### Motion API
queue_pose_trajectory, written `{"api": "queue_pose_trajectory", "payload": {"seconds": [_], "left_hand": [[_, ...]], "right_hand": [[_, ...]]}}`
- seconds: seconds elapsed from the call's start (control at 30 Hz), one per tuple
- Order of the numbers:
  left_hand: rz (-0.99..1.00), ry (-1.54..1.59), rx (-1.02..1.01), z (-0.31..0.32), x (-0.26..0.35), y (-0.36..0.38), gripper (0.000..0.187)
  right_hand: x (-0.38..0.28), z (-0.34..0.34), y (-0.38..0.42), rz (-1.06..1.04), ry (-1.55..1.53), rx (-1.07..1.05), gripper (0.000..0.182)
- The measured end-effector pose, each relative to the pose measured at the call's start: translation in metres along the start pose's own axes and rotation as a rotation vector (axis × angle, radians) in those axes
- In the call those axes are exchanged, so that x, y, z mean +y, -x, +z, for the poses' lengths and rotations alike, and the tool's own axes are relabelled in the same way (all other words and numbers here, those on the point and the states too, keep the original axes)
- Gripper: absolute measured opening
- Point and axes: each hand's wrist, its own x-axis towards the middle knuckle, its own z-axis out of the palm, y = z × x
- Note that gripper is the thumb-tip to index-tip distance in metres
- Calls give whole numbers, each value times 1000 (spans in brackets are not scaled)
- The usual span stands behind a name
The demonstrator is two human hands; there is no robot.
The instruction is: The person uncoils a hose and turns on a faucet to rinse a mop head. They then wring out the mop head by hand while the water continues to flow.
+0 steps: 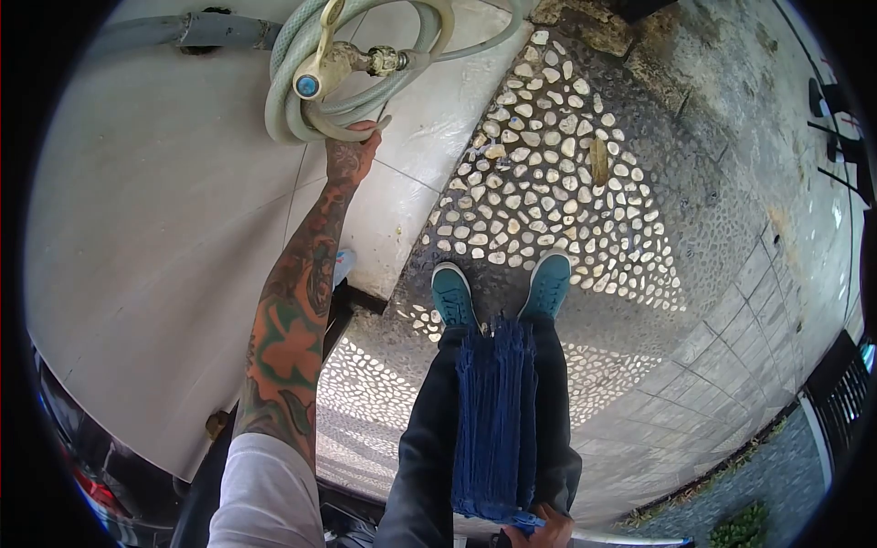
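Observation:
My left hand [354, 152] reaches up to a white tiled wall and grips the coiled pale green hose [294, 88] that hangs around a brass tap [340, 60] with a blue cap. My right hand [541, 529] shows at the bottom edge, closed on the top of a dark blue mop head [494, 418] whose strands hang down in front of my legs. Both teal shoes [501, 290] stand on the pebble floor below.
The floor is wet pebble paving [557, 183] with a brown leaf [598, 161] on it, bordered by grey tiles at right. A dark grate [845, 393] lies at far right. The white wall [155, 219] fills the left side.

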Motion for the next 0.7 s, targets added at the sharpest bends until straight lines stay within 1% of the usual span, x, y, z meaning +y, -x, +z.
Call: {"api": "queue_pose_trajectory", "payload": {"seconds": [0.03, 0.07, 0.13, 0.17, 0.2, 0.27, 0.3, 0.33, 0.4, 0.47, 0.57, 0.7], "left_hand": [[-91, 4, -62, 0, 2, 0, 17], [-95, 2, -64, 1, 3, -1, 17], [-127, -23, -233, 1, 7, -3, 21], [-164, 40, -280, 2, 9, -2, 22], [-166, 36, -278, 0, 14, -1, 22], [-207, 21, -376, -4, 23, 1, 21], [-178, 60, -326, -3, 20, 4, 22], [-180, 59, -326, -4, 17, 5, 22], [-105, -13, -335, -11, 9, 8, 24], [-99, -45, -347, -18, 4, 9, 27], [-102, -81, -376, -20, -5, 10, 32], [-145, -71, -447, -12, -1, 13, 36]], "right_hand": [[0, 1, 0, -7, 0, 18, 54], [-1, 1, 0, -13, -1, 33, 55], [-3, -2, 0, 13, -16, -2, 55], [-3, -3, -2, 38, -28, -31, 56], [-2, -3, -2, 35, -29, -34, 56], [0, -2, -1, 55, -37, -76, 58], [1, -1, 1, 54, -37, -78, 58], [2, 1, 3, 45, -19, -57, 59], [6, 5, 7, 36, -1, -38, 61], [12, 11, 12, -37, 42, 44, 67], [16, 14, 16, -56, 88, 39, 72], [13, 12, 15, -24, 81, 6, 72]]}}
